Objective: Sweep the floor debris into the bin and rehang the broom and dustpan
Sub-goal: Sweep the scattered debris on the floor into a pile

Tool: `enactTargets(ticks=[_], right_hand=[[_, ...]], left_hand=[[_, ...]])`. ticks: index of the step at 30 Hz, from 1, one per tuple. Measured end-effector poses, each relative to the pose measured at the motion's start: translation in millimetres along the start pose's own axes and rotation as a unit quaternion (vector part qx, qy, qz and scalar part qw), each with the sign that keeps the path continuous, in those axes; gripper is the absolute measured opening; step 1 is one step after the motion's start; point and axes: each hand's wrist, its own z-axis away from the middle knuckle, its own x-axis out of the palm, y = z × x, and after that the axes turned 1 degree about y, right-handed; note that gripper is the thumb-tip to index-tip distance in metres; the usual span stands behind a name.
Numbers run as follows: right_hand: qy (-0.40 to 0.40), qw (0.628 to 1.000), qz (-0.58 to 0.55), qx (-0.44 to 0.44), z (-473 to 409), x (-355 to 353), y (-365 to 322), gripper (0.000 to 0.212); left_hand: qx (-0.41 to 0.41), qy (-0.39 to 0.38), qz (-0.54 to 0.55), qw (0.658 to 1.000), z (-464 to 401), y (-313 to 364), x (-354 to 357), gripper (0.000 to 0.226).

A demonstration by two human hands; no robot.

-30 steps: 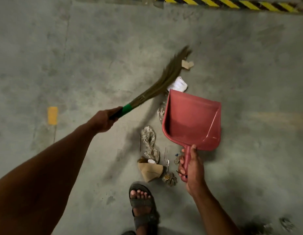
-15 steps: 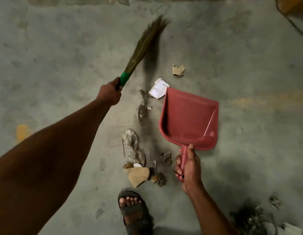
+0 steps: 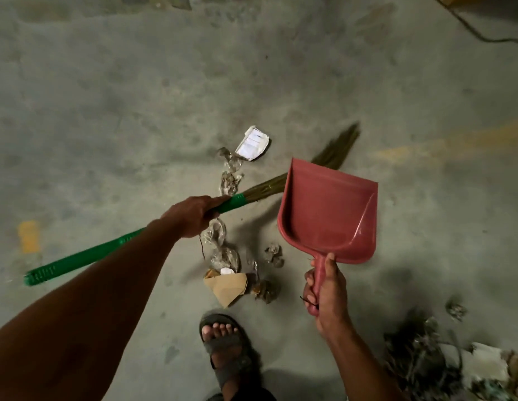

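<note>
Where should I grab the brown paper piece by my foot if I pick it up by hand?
Pinch the brown paper piece at its pointed corner nearest the sandalled foot, coming from the foot side. That corner juts free on bare floor, while its far edge seems crowded by crumpled wrappers.

Dim light, soft shadows, motion blur

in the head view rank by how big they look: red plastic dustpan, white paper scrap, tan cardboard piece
1. red plastic dustpan, held nearer the camera, which may exaggerate it
2. tan cardboard piece
3. white paper scrap, close to the cardboard in size
</note>
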Motion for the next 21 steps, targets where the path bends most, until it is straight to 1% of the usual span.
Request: enactTargets(ticks=[3, 5, 8, 10, 13, 15, 17, 21], right_hand=[[-0.004, 1.000, -0.014, 0.005, 18.4, -5.6, 8.4, 0.055], [-0.003, 1.000, -0.017, 0.010, 29.4, -7.9, 15.8, 0.058], [-0.010, 1.000, -0.021, 0.004, 46.7, -13.8, 27.6, 0.056], [-0.016, 1.000, -0.020, -0.004, 56.5, -19.1, 34.4, 0.054], [-0.023, 0.999, -0.022, -0.006, 68.9, -27.9, 45.8, 0.051], [-0.025, 0.999, -0.021, -0.007, 74.8, -33.0, 54.4, 0.051], [-0.024, 0.999, -0.022, -0.011, 81.1, -39.1, 63.9, 0.051], [-0.014, 0.999, -0.031, -0.009, 94.6, -55.8, 81.8, 0.050]], left_hand=[[0.028, 0.065, 0.024, 0.997, 38.0, -8.1, 1.2, 0.058], [0.014, 0.117, 0.040, 0.992, 58.1, -13.7, -2.5, 0.057], [-0.048, 0.178, 0.044, 0.982, 84.6, -20.7, -7.4, 0.056], [-0.118, 0.189, 0.034, 0.974, 95.9, -21.7, -8.5, 0.057], [-0.208, 0.175, 0.025, 0.962, 106.4, -15.0, -2.4, 0.058], [-0.242, 0.140, 0.024, 0.960, 111.8, -8.4, 3.8, 0.056], [-0.246, 0.100, 0.013, 0.964, 117.5, 0.0, 13.7, 0.056], [-0.190, 0.046, -0.022, 0.981, 128.4, 27.2, 43.5, 0.056]])
